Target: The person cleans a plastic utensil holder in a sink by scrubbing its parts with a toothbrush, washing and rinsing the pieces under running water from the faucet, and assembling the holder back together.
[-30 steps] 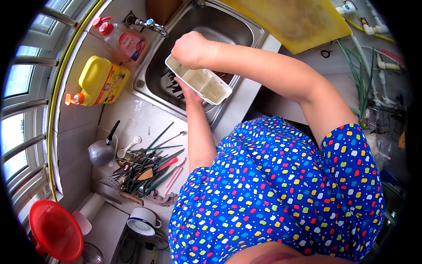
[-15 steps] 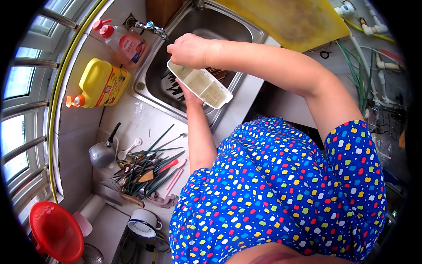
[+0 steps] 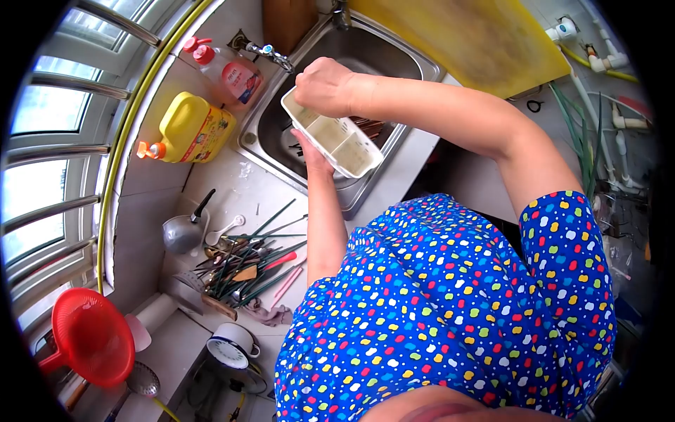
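Note:
A white plastic holder with several compartments is tilted above the steel sink. My left hand grips it from its lower left side. Closed and bent, my right hand is at the holder's upper end, over the first compartment; its fingertips are hidden and what they hold cannot be made out. Dark, stick-like items and a bundle of brown chopsticks lie in the sink beneath the holder.
Chopsticks and utensils are heaped on the counter beside a small metal pot. A yellow jug and pink soap bottle stand by the tap. A red colander and white mug are lower left.
The view has shifted, so the counter and sink appear farther right. My left hand still grips the holder, and my right hand remains closed at its upper end.

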The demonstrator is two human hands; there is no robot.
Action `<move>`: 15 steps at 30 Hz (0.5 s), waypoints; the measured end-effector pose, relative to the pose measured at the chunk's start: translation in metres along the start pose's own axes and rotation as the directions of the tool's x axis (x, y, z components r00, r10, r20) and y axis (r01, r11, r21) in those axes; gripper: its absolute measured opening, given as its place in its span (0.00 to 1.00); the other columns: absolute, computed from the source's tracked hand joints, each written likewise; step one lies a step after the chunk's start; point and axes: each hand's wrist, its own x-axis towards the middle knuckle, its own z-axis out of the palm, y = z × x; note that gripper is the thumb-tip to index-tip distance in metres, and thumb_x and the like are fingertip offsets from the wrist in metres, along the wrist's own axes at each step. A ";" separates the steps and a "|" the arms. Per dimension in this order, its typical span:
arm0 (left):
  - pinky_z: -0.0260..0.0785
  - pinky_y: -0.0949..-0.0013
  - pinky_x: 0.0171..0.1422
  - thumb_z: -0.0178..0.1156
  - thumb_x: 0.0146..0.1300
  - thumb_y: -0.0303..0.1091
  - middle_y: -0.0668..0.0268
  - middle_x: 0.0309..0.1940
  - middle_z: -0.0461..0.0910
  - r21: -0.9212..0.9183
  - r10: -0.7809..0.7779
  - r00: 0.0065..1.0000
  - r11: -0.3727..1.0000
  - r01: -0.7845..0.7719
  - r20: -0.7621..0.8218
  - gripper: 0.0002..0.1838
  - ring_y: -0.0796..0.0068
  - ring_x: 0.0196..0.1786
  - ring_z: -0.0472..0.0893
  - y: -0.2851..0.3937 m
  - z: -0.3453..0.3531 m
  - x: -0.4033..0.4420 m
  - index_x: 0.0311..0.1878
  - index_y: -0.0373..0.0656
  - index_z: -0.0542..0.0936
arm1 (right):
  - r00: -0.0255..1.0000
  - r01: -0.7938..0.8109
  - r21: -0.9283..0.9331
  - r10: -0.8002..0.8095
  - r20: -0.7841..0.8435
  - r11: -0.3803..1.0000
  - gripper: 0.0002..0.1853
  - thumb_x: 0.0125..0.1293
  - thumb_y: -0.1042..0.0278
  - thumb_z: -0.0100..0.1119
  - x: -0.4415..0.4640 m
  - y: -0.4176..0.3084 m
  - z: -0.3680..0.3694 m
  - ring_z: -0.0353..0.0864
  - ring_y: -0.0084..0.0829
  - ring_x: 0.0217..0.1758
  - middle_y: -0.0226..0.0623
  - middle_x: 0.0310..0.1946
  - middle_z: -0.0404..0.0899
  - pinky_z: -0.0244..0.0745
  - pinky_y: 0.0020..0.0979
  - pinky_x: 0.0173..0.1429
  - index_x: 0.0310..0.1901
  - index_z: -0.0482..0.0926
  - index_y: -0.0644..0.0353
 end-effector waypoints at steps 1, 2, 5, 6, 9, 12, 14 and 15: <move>0.68 0.57 0.59 0.30 0.60 0.73 0.63 0.58 0.70 -0.011 0.048 0.999 0.999 -0.048 0.007 0.43 0.61 0.58 0.72 0.004 0.003 -0.003 0.66 0.48 0.61 | 0.999 -0.037 -0.016 0.037 0.030 0.999 0.05 0.47 0.69 0.58 0.000 -0.002 -0.005 0.83 0.38 0.37 0.37 0.28 0.82 0.77 0.35 0.38 0.26 0.84 0.53; 0.68 0.57 0.59 0.31 0.60 0.73 0.63 0.58 0.70 -0.003 0.061 0.998 0.998 -0.061 0.012 0.43 0.61 0.58 0.72 0.005 0.004 -0.003 0.66 0.48 0.61 | 0.999 -0.034 0.007 0.034 0.028 0.999 0.06 0.47 0.69 0.57 0.004 0.000 -0.006 0.83 0.38 0.37 0.37 0.28 0.83 0.77 0.35 0.39 0.26 0.84 0.54; 0.68 0.57 0.59 0.32 0.60 0.73 0.63 0.58 0.71 -0.003 0.118 0.993 0.993 -0.118 -0.003 0.43 0.62 0.57 0.72 0.011 0.008 -0.002 0.66 0.48 0.61 | 0.999 0.017 0.025 -0.016 -0.048 1.000 0.07 0.46 0.70 0.58 0.012 -0.002 -0.014 0.83 0.38 0.36 0.38 0.28 0.83 0.77 0.35 0.38 0.26 0.84 0.54; 0.68 0.58 0.59 0.32 0.60 0.73 0.64 0.57 0.71 -0.004 0.123 0.992 0.992 -0.123 0.000 0.42 0.62 0.57 0.73 0.012 0.007 0.000 0.65 0.49 0.62 | 0.998 0.021 0.027 -0.020 -0.055 0.999 0.07 0.46 0.70 0.58 0.013 -0.001 -0.013 0.83 0.38 0.36 0.38 0.28 0.83 0.77 0.35 0.38 0.26 0.84 0.54; 0.68 0.58 0.59 0.33 0.59 0.73 0.65 0.56 0.72 0.038 0.117 0.993 0.993 -0.116 -0.026 0.42 0.62 0.56 0.73 0.010 0.008 -0.004 0.64 0.49 0.63 | 0.962 0.232 -0.027 -0.233 -0.144 0.972 0.06 0.44 0.69 0.57 0.016 0.000 -0.009 0.82 0.38 0.34 0.40 0.24 0.81 0.77 0.35 0.36 0.25 0.83 0.57; 0.67 0.57 0.60 0.33 0.58 0.74 0.63 0.59 0.70 0.026 0.158 0.983 0.987 -0.156 -0.093 0.44 0.61 0.59 0.72 0.010 0.014 -0.015 0.66 0.48 0.61 | 0.983 0.154 0.039 -0.150 -0.104 0.987 0.06 0.45 0.69 0.58 0.013 0.006 -0.011 0.83 0.38 0.35 0.39 0.26 0.82 0.77 0.34 0.37 0.25 0.84 0.55; 0.66 0.56 0.61 0.32 0.57 0.75 0.62 0.62 0.67 0.025 0.177 0.977 0.984 -0.175 -0.123 0.45 0.61 0.60 0.70 0.011 0.014 -0.016 0.68 0.49 0.59 | 0.997 0.071 0.054 -0.070 -0.020 0.996 0.07 0.47 0.68 0.58 0.016 0.009 -0.016 0.83 0.37 0.37 0.36 0.27 0.82 0.77 0.35 0.38 0.27 0.84 0.53; 0.66 0.56 0.61 0.32 0.57 0.75 0.62 0.62 0.67 0.029 0.189 0.973 0.982 -0.187 -0.132 0.45 0.61 0.60 0.70 0.013 0.015 -0.018 0.68 0.49 0.59 | 0.996 0.085 0.058 -0.083 -0.028 0.995 0.07 0.47 0.68 0.58 0.017 0.005 -0.018 0.83 0.37 0.37 0.36 0.27 0.82 0.77 0.35 0.38 0.27 0.84 0.53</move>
